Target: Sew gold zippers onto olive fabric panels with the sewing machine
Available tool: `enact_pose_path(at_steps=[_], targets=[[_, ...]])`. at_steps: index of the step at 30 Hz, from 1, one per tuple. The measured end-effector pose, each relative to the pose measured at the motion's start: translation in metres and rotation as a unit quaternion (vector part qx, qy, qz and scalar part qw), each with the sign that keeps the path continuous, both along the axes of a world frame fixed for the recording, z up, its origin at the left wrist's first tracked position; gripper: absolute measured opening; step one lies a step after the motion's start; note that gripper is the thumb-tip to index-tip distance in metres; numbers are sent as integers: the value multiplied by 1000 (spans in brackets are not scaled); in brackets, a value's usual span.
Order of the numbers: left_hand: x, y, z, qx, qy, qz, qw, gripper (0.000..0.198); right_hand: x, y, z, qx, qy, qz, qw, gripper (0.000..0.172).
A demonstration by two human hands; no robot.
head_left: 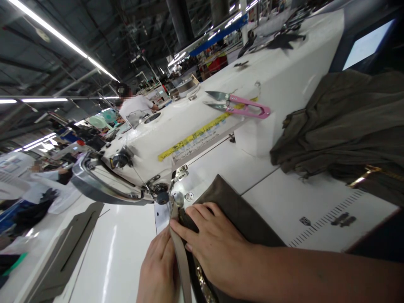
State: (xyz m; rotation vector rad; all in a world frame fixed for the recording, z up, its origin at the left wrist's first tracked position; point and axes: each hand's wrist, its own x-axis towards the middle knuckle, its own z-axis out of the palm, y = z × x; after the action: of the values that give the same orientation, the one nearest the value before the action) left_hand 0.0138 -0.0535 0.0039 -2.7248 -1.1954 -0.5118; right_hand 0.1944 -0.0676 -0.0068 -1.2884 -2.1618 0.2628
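Note:
A dark olive-brown fabric piece [235, 208] lies under the sewing machine head [135, 164]. Along its left edge run a light beige strip [181, 256] and a gold-toned zipper [202, 280]. My left hand [159, 265] is closed at the strip's left side, its fingertips close to the needle area; part of its grip is hidden. Over the fabric, my right hand [214, 244] bends its fingers onto the folded edge, the index finger touching the strip. The presser foot [173, 198] stands just beyond both hands' fingertips.
Pink-handled thread snips [236, 104] rest on the machine arm above a yellow measuring tape [205, 128]. A pile of dark fabric [344, 122] with another zipper sits at right. Cut fabric pieces [67, 252] lie at left. Two people are visible in the background.

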Motion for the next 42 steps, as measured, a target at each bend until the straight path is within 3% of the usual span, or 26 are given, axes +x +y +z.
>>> enact_pose_path(at_steps=[16,22,30,42], targets=[[4,0,2,28,71,-13,997,38,5,2,4,-33,22,24,999,34],[6,-10,-4,7,65,-5,998,44,13,-5,-6,-5,-41,98,994,45],[13,-20,-4,-16,23,54,998,38,12,-8,-5,3,-118,109,987,51],[13,9,-2,-35,27,62,997,29,1,20,-4,-11,-169,101,980,52]])
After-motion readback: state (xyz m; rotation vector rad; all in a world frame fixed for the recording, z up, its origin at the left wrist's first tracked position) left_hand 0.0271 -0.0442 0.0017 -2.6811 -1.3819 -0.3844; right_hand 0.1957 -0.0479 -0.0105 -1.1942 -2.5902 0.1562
